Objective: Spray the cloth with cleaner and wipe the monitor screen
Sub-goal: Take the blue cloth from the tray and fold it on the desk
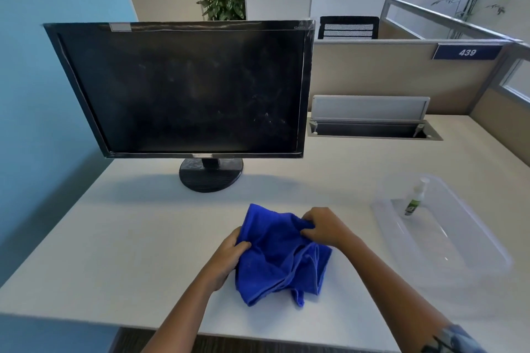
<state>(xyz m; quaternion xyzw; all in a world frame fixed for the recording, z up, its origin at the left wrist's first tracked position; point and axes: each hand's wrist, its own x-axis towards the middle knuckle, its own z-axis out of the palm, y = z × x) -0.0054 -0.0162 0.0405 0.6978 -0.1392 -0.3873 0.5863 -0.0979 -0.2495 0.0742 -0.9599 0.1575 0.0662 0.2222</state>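
Observation:
A crumpled blue cloth (279,255) is held just above the desk near its front edge. My left hand (229,255) grips its left side, and my right hand (322,226) pinches its upper right part. The black monitor (183,89) stands behind on a round base, its dark screen smudged. A small white spray bottle (414,198) with a green label stands upright inside a clear plastic bin (470,238) to the right, apart from both hands.
The white desk (129,238) has an open cable hatch (372,123) at the back right. Beige partitions close the back and right sides. A blue wall runs along the left. The desk's front edge is just below my forearms.

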